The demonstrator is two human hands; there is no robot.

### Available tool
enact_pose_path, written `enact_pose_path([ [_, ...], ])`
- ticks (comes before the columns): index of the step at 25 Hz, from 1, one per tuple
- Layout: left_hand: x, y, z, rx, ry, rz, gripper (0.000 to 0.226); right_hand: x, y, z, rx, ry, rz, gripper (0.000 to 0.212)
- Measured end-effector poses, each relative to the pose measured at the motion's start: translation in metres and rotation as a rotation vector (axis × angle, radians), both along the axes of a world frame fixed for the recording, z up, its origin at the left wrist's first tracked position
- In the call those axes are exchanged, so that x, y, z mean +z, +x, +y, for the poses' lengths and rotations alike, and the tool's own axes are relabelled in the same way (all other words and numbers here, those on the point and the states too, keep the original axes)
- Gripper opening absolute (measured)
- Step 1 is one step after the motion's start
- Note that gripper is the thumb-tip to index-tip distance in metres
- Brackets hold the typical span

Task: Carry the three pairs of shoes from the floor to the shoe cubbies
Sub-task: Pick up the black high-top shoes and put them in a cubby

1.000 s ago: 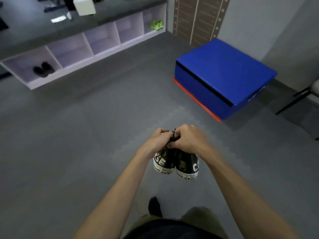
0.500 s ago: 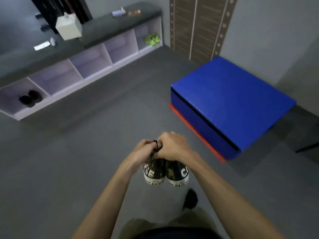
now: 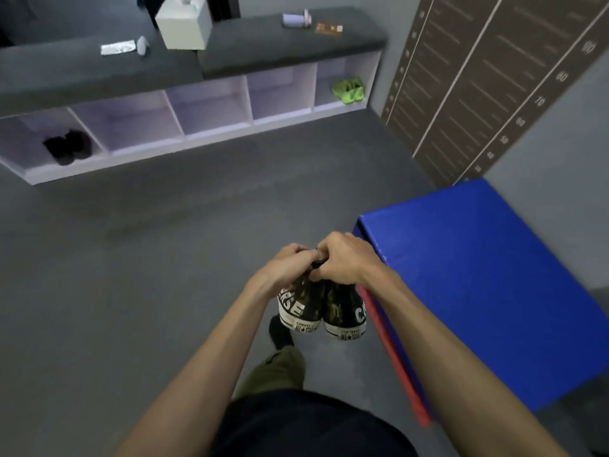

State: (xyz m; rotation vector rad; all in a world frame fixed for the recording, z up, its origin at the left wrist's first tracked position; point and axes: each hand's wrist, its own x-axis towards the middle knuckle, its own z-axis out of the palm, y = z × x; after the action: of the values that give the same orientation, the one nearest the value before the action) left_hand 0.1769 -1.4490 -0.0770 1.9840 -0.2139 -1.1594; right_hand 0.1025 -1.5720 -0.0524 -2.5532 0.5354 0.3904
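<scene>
- Camo-print sneakers [image 3: 321,308] hang heels toward me, side by side and touching, in front of my chest above the grey floor [image 3: 131,258].
- My left hand [image 3: 286,267] has its fingers curled tight around the top of the left sneaker; my right hand [image 3: 344,258] has its fingers closed the same way on the right one. The two fists touch each other.
- I see the cubbies [image 3: 211,110] ahead along the far wall, a low white row under a dark counter [image 3: 263,44].
- Black shoes [image 3: 67,146] sit in the leftmost compartment I can see; green shoes [image 3: 348,90] sit in the rightmost one. The three compartments between them hold nothing I can make out.
- On the counter, a white box [image 3: 183,23] stands near the middle, a silver packet [image 3: 118,47] lies to its left, and small items lie toward the right end, too blurred to name.
- A blue block [image 3: 494,275] with a red base strip lies on the floor just right of my hands.
- One foot in a black sock [image 3: 280,333] is on the floor below the sneakers.
</scene>
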Motion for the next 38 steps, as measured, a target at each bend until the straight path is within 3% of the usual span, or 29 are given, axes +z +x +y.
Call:
enact_pose_path([
  [8, 0.026, 0.194, -0.156, -0.096, -0.032, -0.027, 0.040, 0.016, 0.187, -0.147, -0.107, -0.071, -0.046, 0.027],
  [18, -0.005, 0.443, -0.364, 0.053, 0.076, -0.049, 0.039, -0.019, 0.443, -0.361, -0.062, 0.118, -0.031, 0.026],
  [22, -0.007, 0.524, -0.454, 0.147, 0.110, -0.127, 0.041, -0.015, 0.535, -0.455, -0.008, 0.088, -0.036, 0.026],
  [27, -0.019, 0.609, -0.543, 0.193, 0.041, -0.025, 0.019, -0.021, 0.635, -0.551, 0.050, 0.031, 0.063, 0.029],
  [31, -0.050, 0.691, -0.614, 0.190, 0.000, 0.068, 0.046, -0.038, 0.717, -0.619, 0.057, 0.059, 0.152, 0.027],
  [35, -0.074, 0.767, -0.680, 0.160, 0.002, 0.109, 0.027, -0.050, 0.786, -0.681, 0.010, 0.061, 0.216, 0.022],
  [38, -0.079, 0.812, -0.732, 0.111, 0.016, 0.112, 0.040, -0.056, 0.830, -0.728, -0.001, 0.054, 0.209, 0.020],
])
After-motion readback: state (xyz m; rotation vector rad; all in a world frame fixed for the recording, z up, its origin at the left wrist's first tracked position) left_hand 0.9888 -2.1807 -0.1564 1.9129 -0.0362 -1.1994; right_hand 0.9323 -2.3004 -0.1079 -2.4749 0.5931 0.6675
